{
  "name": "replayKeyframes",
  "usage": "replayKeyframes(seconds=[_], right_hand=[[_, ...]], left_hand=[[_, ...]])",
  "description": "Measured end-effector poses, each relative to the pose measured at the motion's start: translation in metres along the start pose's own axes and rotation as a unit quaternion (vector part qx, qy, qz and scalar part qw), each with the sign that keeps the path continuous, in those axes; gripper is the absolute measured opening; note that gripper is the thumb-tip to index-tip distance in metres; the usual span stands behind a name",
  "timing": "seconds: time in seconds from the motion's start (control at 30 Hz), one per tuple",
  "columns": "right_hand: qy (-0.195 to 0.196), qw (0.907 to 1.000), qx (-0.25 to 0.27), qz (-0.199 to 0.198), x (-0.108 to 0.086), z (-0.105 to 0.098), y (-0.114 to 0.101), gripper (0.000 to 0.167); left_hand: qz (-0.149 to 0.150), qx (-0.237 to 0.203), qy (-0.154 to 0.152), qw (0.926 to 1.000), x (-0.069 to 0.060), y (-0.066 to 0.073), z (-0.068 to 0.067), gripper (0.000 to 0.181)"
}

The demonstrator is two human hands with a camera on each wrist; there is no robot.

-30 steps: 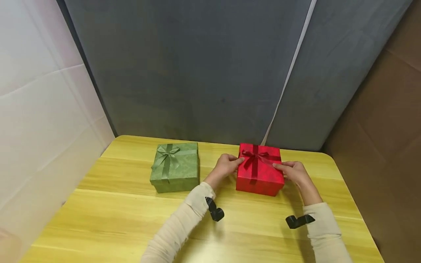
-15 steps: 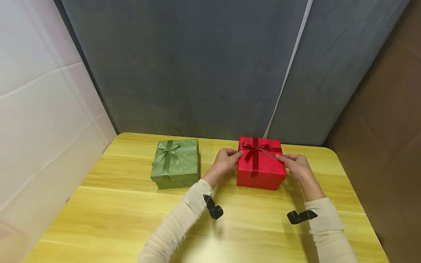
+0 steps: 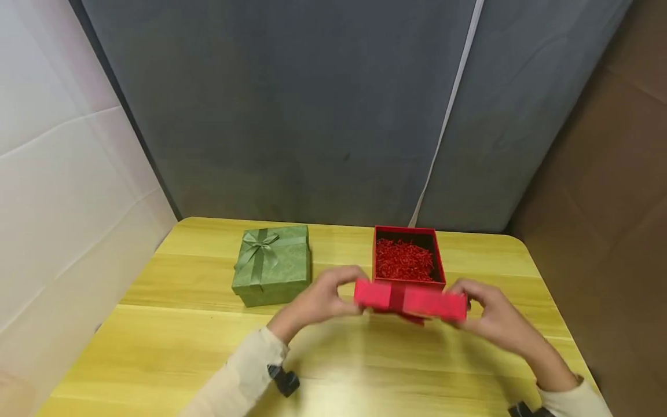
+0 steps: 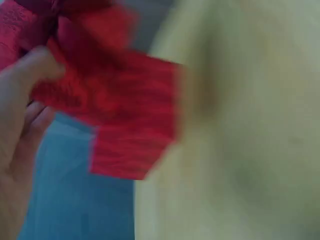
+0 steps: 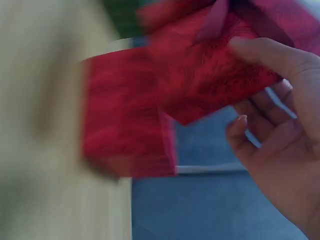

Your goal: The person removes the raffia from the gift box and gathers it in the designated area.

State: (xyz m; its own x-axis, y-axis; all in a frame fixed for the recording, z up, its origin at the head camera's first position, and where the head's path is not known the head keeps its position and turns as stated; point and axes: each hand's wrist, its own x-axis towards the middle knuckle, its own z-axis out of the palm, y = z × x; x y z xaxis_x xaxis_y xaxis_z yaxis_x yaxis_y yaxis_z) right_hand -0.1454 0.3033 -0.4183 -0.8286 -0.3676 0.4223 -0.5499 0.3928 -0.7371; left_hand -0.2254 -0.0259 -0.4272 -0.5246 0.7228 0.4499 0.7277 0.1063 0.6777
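Observation:
A red lid (image 3: 411, 300) with a dark red ribbon is held in the air, tilted on edge, in front of the open red box (image 3: 442, 267). My left hand (image 3: 324, 296) grips its left end and my right hand (image 3: 497, 317) its right end. Red shredded paper (image 3: 403, 260) lies inside the box. In the left wrist view my thumb presses the lid (image 4: 75, 95) near its bow. The right wrist view shows my right hand (image 5: 287, 120) pinching the lid (image 5: 200, 75), with the box (image 5: 120, 115) beyond, blurred.
A green box (image 3: 276, 263) with a green bow stands on the left part of the yellow wooden table (image 3: 156, 347). A grey panel (image 3: 292, 116) rises behind the table, with a white wall at left and a brown one at right.
The lid has come off the red box and moved toward me, tipping on edge in both hands. The box interior and its red paper are now visible.

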Motion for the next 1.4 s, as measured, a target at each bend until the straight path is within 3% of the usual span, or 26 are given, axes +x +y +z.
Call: replayKeyframes(seconds=[0.03,0.07,0.13,0.2,0.23,0.3,0.4,0.5,0.53,0.6,0.67,0.73,0.8,0.87,0.93,1.0,1.03,1.1,1.23,1.3,1.4], right_hand=[[-0.021,0.9962,-0.063,-0.056,-0.012,0.007,0.001,0.044],[-0.031,0.9860,-0.125,-0.106,-0.022,0.014,0.004,0.047],[-0.040,0.9585,-0.215,-0.182,-0.037,0.029,0.015,0.042],[-0.044,0.9386,-0.276,-0.203,-0.049,0.043,0.029,0.024],[-0.045,0.9309,-0.298,-0.207,-0.053,0.049,0.037,0.018],[-0.049,0.9218,-0.326,-0.203,-0.060,0.059,0.050,0.030],[-0.056,0.9168,-0.343,-0.196,-0.068,0.070,0.063,0.036],[-0.062,0.9146,-0.350,-0.193,-0.072,0.074,0.064,0.015],[-0.066,0.9136,-0.353,-0.190,-0.072,0.073,0.062,0.011],[-0.067,0.9137,-0.359,-0.179,-0.071,0.067,0.051,0.016],[-0.049,0.9150,-0.356,-0.183,-0.064,0.056,0.038,0.018],[-0.021,0.9209,-0.346,-0.179,-0.048,0.041,0.024,0.025],[0.007,0.9321,-0.327,-0.156,-0.022,0.029,0.013,0.028],[0.005,0.9533,-0.284,-0.103,0.012,0.023,0.009,0.024],[-0.022,0.9724,-0.231,-0.026,0.046,0.026,0.010,0.022],[-0.054,0.9788,-0.191,0.051,0.077,0.036,0.019,0.024],[-0.072,0.9775,-0.177,0.090,0.090,0.041,0.024,0.028],[-0.104,0.9645,-0.179,0.164,0.109,0.052,0.032,0.042],[-0.157,0.9245,-0.199,0.285,0.126,0.063,0.038,0.077],[-0.175,0.9133,-0.194,0.313,0.131,0.065,0.041,0.087],[-0.200,0.9082,-0.177,0.322,0.138,0.071,0.048,0.089]], left_hand=[[0.054,0.085,-0.026,0.9945,-0.013,0.002,0.007,0.030],[0.099,0.166,-0.046,0.9801,-0.025,0.002,0.015,0.028],[0.171,0.298,-0.068,0.9369,-0.041,-0.002,0.033,0.022],[0.193,0.374,-0.082,0.9036,-0.051,-0.007,0.049,0.019],[0.196,0.397,-0.087,0.8922,-0.054,-0.011,0.055,0.017],[0.195,0.420,-0.094,0.8812,-0.058,-0.017,0.064,0.015],[0.197,0.429,-0.110,0.8747,-0.063,-0.021,0.070,0.015],[0.195,0.421,-0.130,0.8760,-0.066,-0.017,0.072,0.014],[0.195,0.412,-0.134,0.8800,-0.067,-0.015,0.070,0.012],[0.184,0.379,-0.129,0.8980,-0.068,-0.008,0.065,0.012],[0.157,0.338,-0.106,0.9218,-0.066,-0.001,0.055,0.019],[0.096,0.297,-0.075,0.9472,-0.057,0.005,0.044,0.029],[0.013,0.277,-0.039,0.9600,-0.038,0.007,0.036,0.033],[-0.066,0.287,-0.009,0.9556,-0.013,0.002,0.030,0.040],[-0.115,0.315,0.013,0.9422,0.012,-0.009,0.028,0.046],[-0.139,0.341,0.033,0.9292,0.032,-0.023,0.027,0.045],[-0.149,0.349,0.037,0.9246,0.038,-0.029,0.027,0.045],[-0.170,0.340,0.047,0.9236,0.046,-0.039,0.027,0.044],[-0.224,0.255,0.049,0.9394,0.052,-0.051,0.027,0.054],[-0.244,0.210,0.045,0.9457,0.052,-0.053,0.027,0.060],[-0.261,0.176,0.031,0.9486,0.051,-0.055,0.026,0.068]])
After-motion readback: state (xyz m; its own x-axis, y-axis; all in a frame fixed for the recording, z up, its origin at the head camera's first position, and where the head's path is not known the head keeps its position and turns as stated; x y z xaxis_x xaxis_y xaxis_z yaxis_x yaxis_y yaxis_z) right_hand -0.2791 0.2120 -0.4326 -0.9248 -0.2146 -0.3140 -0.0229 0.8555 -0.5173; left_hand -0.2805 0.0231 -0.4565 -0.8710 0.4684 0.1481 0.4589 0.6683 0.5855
